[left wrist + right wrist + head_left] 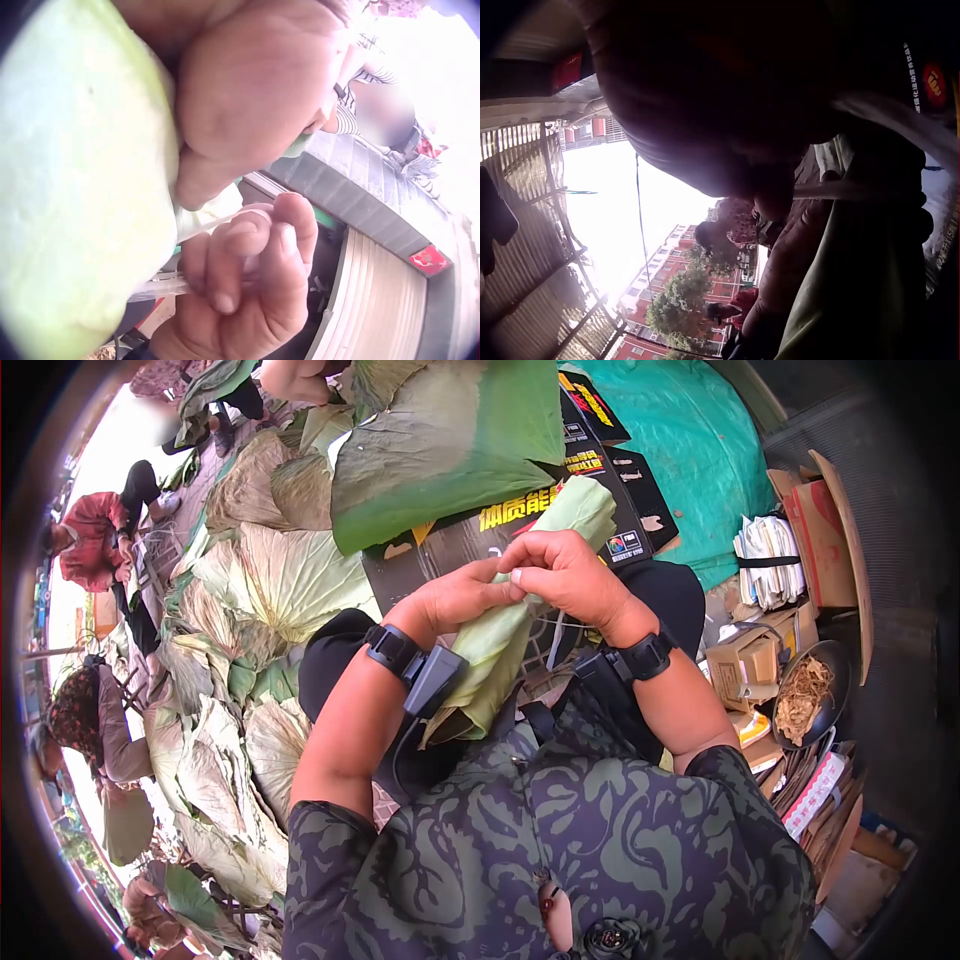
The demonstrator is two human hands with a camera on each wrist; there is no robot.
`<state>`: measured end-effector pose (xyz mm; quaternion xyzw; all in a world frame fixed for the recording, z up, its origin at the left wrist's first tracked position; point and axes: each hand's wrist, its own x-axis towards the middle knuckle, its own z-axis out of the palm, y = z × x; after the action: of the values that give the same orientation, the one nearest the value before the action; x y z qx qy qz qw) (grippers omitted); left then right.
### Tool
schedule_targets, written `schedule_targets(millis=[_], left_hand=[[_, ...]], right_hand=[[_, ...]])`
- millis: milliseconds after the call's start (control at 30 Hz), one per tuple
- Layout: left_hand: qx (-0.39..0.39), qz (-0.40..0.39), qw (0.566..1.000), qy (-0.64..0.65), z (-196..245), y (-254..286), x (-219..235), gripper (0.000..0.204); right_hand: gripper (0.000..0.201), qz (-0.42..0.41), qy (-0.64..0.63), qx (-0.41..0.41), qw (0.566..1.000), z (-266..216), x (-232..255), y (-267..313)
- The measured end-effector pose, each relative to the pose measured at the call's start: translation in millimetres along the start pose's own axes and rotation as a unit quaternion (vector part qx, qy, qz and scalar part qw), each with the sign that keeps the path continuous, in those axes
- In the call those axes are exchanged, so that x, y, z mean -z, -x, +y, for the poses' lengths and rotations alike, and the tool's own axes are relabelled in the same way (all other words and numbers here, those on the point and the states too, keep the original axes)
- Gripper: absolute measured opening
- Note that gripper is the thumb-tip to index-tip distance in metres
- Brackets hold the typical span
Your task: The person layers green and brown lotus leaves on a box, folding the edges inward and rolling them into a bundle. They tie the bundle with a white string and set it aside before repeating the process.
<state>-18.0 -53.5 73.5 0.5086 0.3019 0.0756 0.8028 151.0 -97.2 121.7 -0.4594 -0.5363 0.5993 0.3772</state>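
Observation:
A long pale-green roll of leaf point(492, 660), like dried lotus leaf, lies slantwise over the person's lap. My left hand point(455, 598) grips the roll around its middle, thumb reaching toward the other hand. Right beside it, my right hand point(572, 578) has its fingers curled over the roll. In the left wrist view, the right hand point(251, 281) pinches a thin whitish plastic strip point(161, 286) that runs to the roll point(75, 180). The right wrist view is dark, with the strip point(877, 120) stretched past the fingers.
A large green leaf point(450, 460) lies ahead on black printed cardboard point(440, 550). Wide dried leaves point(270, 580) are heaped at the left, with people seated beyond. To the right are a green tarp point(700, 460), a paper bundle point(770, 565), boxes point(750, 660) and a dark pan point(842, 665).

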Motion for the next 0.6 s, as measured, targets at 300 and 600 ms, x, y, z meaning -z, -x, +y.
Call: schedule_targets(millis=[300,600], left_hand=[[-0.090,0.143,0.954,-0.246,-17.7,-7.5,6.8,0.041],[-0.240,0.461,0.698,-0.493,-70.7,-47.2,10.6,0.059]], right_hand=[[0.012,-0.005,0.010,0.012,1.000,39.0,-18.6,-16.1],[0.012,0.020,-0.024,-0.027,0.999,77.8,-9.3,-28.0]])
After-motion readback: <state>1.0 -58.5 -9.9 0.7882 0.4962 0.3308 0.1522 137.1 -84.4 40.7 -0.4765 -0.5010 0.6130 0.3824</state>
